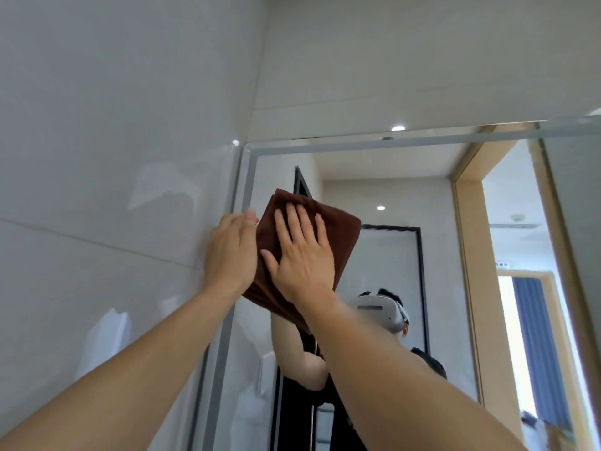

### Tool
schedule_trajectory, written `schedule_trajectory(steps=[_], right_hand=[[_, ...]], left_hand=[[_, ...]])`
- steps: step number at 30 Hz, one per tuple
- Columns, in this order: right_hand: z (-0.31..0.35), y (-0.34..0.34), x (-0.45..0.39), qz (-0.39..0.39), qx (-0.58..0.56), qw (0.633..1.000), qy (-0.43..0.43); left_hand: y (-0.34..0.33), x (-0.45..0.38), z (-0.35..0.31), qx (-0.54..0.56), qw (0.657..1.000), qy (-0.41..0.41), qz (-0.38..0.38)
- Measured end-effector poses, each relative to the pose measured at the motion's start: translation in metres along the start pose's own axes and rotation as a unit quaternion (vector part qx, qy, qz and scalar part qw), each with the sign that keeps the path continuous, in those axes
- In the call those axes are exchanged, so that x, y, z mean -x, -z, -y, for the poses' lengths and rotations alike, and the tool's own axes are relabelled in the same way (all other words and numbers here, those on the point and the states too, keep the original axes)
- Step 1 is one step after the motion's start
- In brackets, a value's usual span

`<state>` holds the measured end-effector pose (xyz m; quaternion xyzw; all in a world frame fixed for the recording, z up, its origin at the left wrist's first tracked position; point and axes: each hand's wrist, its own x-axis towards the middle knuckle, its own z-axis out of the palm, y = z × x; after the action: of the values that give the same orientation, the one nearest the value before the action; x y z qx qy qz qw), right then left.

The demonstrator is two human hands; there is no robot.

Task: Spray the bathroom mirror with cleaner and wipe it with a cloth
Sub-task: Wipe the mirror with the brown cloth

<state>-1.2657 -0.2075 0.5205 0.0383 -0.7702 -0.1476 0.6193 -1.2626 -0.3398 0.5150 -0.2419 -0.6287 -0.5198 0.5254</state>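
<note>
A folded brown cloth (338,229) lies flat against the bathroom mirror (390,196) near its upper left corner. My right hand (302,255) presses on the cloth with its fingers straight and spread. My left hand (232,252) rests flat beside the cloth's left edge, over the mirror's left border. No spray bottle is in view.
A glossy grey tiled wall (113,157) meets the mirror's frame (250,177) on the left, and tiles (406,66) run above it. The mirror reflects a person wearing a white headset (383,312), a dark door and a wood-framed doorway (468,255).
</note>
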Motion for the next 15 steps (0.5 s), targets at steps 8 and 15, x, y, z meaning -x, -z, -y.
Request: schedule_trajectory(steps=[8,15], right_hand=[[-0.106,0.045,-0.031,-0.014,0.077,0.996,0.044],[-0.255,0.110,-0.016,-0.028,0.133,0.991,-0.003]], left_hand=[[-0.053,-0.003,-0.051,-0.097,0.991,-0.097,-0.003],[-0.103,0.018,-0.102,-0.116,0.976,-0.178,-0.056]])
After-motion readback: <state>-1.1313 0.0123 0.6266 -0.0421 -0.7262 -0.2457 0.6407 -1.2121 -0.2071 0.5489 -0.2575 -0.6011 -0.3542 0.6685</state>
